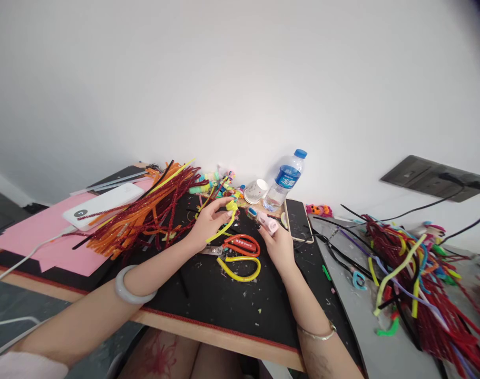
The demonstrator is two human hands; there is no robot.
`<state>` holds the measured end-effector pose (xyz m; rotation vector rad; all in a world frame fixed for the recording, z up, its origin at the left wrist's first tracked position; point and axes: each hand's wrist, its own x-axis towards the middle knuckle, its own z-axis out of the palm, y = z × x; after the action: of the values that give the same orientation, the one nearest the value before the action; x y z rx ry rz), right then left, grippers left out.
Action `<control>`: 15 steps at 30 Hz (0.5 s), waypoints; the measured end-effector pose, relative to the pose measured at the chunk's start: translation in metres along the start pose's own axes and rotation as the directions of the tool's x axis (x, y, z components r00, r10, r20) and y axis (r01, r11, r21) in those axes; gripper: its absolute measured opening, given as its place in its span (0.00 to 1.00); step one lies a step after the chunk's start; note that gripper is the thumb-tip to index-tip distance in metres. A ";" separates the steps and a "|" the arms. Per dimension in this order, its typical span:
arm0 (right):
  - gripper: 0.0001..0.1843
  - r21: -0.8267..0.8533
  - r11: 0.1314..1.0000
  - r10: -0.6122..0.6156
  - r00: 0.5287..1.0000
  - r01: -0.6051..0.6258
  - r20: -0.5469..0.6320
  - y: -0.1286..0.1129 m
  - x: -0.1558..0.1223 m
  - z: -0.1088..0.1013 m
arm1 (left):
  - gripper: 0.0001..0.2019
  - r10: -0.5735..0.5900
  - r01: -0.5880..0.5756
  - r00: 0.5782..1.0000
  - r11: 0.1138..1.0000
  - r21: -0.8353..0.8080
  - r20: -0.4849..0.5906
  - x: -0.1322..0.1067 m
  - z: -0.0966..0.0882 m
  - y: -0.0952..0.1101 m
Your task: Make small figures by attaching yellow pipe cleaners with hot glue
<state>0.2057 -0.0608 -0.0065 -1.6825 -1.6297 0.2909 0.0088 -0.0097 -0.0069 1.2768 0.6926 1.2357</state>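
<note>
The left hand [212, 222] pinches a yellow fuzzy stem [225, 230], likely light and bendable, best held by its far clump [232, 206]; the right hand [280, 244] grips a pinkish object [268, 223], perhaps a tool.

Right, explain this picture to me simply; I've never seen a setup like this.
There is no machine here, just a person's two bare hands. The single view comes from a camera worn on the head, looking forward and down. The left hand holds a yellow fuzzy stem, coiled at one end. The right hand holds a small pink-and-white item; I can't tell exactly what it is. On the black mat lie scissors and a phone. A water bottle stands behind, near the wall.
</note>
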 end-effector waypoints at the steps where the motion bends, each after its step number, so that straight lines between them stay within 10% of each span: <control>1: 0.17 -0.063 0.998 0.003 1.000 -0.003 0.003 0.000 0.000 0.000 | 0.22 0.005 -0.005 1.000 1.000 0.010 0.000 0.000 0.000 0.000; 9: 0.27 -0.327 0.943 0.059 0.998 -0.063 -0.023 -0.003 -0.003 0.002 | 0.20 0.000 -0.002 1.000 0.996 0.090 0.021 -0.004 0.004 0.007; 15: 0.20 -0.147 0.947 -0.294 0.956 0.287 -0.025 -0.027 -0.011 -0.002 | 0.20 -0.003 -0.010 0.997 0.983 0.184 0.074 -0.006 0.006 0.005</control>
<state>0.1848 -0.0742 0.0090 -1.5098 -1.8712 -0.0110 0.0113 -0.0186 -0.0018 1.4694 0.7653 1.1413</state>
